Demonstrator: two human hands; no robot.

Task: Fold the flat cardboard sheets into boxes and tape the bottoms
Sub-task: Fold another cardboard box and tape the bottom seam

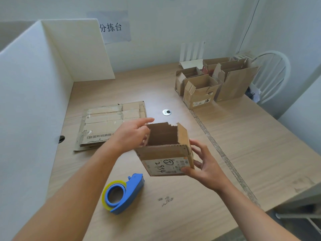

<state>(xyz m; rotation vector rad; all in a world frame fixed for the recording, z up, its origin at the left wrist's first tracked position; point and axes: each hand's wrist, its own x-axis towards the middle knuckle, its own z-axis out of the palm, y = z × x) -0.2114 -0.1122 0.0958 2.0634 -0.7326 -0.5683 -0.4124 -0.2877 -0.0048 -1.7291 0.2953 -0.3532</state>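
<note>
A small cardboard box (165,153) is held above the table, its open side facing up and a white label with handwritten numbers on its near face. My left hand (132,134) grips the box's left wall, its index finger stretched out past the rim. My right hand (203,164) holds the right side, with the thumb on the near face and the fingers spread along the right wall. A stack of flat cardboard sheets (107,124) lies on the table behind my left hand. A blue tape dispenser (125,193) with a roll of clear tape rests on the table below the box.
Several folded open boxes (213,80) stand at the far right of the wooden table (251,145). A white partition (34,84) walls off the left side. A round metal grommet (166,112) sits mid-table. A white chair (272,73) stands behind the boxes.
</note>
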